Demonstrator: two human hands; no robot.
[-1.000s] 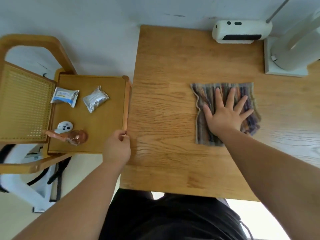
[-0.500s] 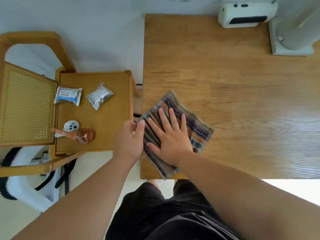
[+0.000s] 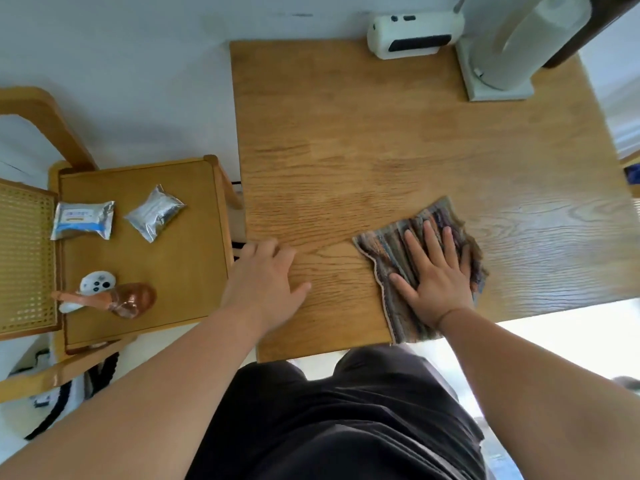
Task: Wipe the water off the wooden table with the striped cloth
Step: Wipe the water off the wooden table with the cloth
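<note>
1. The striped cloth (image 3: 384,249) lies spread on the wooden table (image 3: 346,133), right of centre, and its near end reaches the table's near edge
2. The right hand (image 3: 438,271) presses flat on the cloth, palm down, with straight, slightly spread fingers pointing toward the far side; it grips nothing
3. The left hand (image 3: 266,275) rests palm down on the table beside its left edge, apart from the cloth; the thumb points right, and the loosely bent fingers hold nothing
4. At the table's far edge sits a white device (image 3: 415,36), with a white stand (image 3: 498,81) on a square base to its right
5. Left of the table, a lower side table (image 3: 194,271) carries a blue-labelled packet (image 3: 83,220), a silver packet (image 3: 155,213), a white controller (image 3: 98,281) and an amber see-through object (image 3: 130,299)
6. A cane-panelled chair (image 3: 24,258) stands at the far left of the scene
</note>
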